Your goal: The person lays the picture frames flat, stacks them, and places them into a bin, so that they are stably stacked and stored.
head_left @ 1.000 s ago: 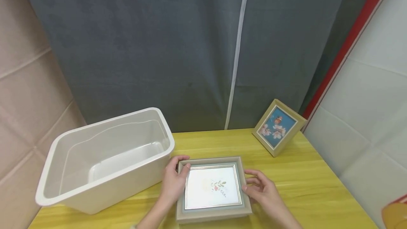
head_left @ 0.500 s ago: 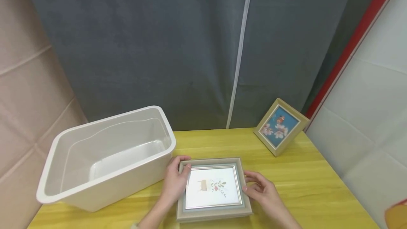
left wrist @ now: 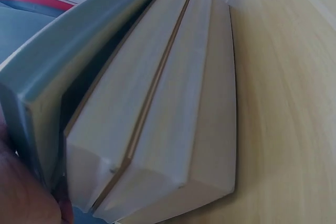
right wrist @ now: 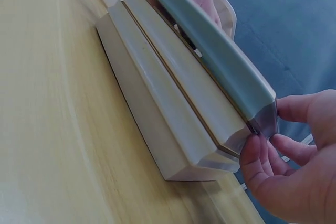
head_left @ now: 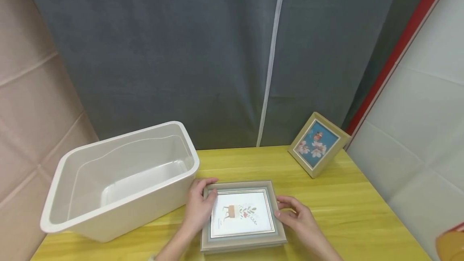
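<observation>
A picture frame (head_left: 243,214) with a blue-green inner border and a plant print lies on top of a stack. My left hand (head_left: 199,206) holds its left end, thumb over the front face. At the opposite end, my right hand (head_left: 299,218) pinches the corner between thumb and fingers. Both wrist views show the top frame (right wrist: 215,40) raised at a slant, with a dark gap under it. Beneath sit more pale frames (left wrist: 157,87), stacked flat on the wooden table.
To the left stands a large white plastic bin (head_left: 145,208), close beside my left hand. A beige frame (head_left: 315,146) with a butterfly and blossom picture stands propped at the back right corner. Behind the table hangs a grey curtain (head_left: 181,59).
Glare has cleared from the top frame's glass, so more of the print shows. Its right side has shifted very slightly left with my right hand. Both hands keep their hold.
</observation>
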`<state>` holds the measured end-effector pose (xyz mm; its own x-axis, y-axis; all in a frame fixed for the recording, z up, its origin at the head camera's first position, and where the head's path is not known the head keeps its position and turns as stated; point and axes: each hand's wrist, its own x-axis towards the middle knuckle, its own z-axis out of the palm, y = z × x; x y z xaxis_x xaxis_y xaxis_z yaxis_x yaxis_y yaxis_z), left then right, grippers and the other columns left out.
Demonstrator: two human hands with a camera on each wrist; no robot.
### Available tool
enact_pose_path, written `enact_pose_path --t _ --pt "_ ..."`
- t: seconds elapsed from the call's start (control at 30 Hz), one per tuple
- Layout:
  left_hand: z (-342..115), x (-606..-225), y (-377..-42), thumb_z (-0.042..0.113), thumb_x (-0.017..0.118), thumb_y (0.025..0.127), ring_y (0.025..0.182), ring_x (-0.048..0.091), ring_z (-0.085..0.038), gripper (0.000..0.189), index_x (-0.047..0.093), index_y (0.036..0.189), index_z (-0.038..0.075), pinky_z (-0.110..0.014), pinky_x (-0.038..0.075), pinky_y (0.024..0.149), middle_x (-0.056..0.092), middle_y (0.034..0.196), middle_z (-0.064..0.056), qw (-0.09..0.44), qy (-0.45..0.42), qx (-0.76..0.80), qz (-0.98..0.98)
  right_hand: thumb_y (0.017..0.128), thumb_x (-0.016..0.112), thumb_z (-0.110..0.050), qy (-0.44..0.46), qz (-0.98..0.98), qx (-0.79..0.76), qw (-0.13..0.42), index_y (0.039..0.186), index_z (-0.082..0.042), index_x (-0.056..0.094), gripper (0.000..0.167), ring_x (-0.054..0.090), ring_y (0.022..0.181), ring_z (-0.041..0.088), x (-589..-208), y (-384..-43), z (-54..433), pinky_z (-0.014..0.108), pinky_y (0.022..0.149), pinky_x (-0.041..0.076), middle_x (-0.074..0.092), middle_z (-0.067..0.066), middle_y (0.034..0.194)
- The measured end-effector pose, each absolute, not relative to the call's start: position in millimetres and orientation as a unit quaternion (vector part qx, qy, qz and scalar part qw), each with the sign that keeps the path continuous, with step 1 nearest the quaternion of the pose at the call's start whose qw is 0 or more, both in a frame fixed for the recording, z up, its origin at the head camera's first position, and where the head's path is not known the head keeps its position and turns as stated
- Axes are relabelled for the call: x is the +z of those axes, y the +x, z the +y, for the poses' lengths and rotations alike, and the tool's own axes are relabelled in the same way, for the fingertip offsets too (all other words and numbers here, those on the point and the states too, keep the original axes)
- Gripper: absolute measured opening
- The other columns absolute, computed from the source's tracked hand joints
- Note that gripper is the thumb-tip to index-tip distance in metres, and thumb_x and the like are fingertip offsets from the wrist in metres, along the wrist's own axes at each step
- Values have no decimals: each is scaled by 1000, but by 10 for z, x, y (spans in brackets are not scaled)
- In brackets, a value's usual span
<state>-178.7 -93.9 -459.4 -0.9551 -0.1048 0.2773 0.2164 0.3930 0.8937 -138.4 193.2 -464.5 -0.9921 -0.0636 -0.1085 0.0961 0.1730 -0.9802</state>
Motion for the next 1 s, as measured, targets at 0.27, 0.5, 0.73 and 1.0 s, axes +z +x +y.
enact_pose_path --t 0.27,0.5,0.73,1.0 --pt "-948 -4580 -1781 -3 70 87 114 57 -30 33 73 118 6 -53 44 103 63 117 -8 140 -42 -545 -826 95 70 -9 17 763 -643 64 136 6 56 46 66 102 23 -4661 -1381 1927 24 85 54 60 16 118" --pt "-944 -4575 -1783 -2 71 86 117 56 -27 31 73 115 9 -53 41 106 63 117 -5 129 -41 -541 -830 94 70 -9 24 766 -639 62 134 7 57 45 65 101 23 -4669 -1385 1912 23 86 54 61 15 117" --pt "-965 -4574 -1794 0 74 84 119 55 -27 31 73 114 10 -53 38 110 62 118 -4 125 -61 -553 -822 94 71 -10 22 771 -633 60 133 7 58 44 65 99 22 -4672 -1396 1906 24 85 54 61 14 114" --pt "-978 -4581 -1798 12 78 84 126 53 -34 45 69 128 13 -62 36 110 58 131 -7 91 -114 -525 -838 93 71 -8 15 769 -635 68 133 8 56 46 66 93 21 -4655 -1407 1935 24 82 55 60 12 107"
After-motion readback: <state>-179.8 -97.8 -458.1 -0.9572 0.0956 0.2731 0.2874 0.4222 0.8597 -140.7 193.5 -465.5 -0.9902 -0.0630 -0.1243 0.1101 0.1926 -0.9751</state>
